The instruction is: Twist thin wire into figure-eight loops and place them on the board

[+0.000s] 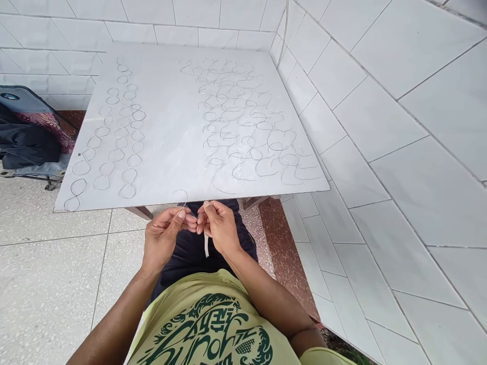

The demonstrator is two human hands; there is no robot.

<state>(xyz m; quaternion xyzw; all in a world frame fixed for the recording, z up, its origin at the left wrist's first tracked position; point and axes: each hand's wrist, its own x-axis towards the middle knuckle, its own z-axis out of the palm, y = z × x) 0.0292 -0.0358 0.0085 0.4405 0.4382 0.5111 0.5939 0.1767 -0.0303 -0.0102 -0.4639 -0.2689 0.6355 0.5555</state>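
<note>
The left hand's grip (pixel 162 238) is pinched, thumb against forefinger, on a thin wire (pixel 186 196) whose free end curls toward twelve o'clock across the counter's near edge. The right hand's grip (pixel 221 230) is closed on the same wire just beside it; the fingers hide most of the stretch between. Both hands sit at six o'clock of the counter (pixel 167 126).

From the left, at nine o'clock, one folding chair (pixel 25 101) with a dark cloth bundle (pixel 26 144) on it is cut off by the picture's edge. Along the counter's nine o'clock side lie figure-eight wires (pixel 77 195), about sixteen in three ragged columns; those toward eleven o'clock are too faint to count surely. Two counter legs (pixel 139 212) show below the near edge. One pale strip (pixel 206 246) hangs under the right hand, its upper end hidden. From one to four o'clock, loose curved wires (pixel 249 124) overlap too densely to count.
</note>
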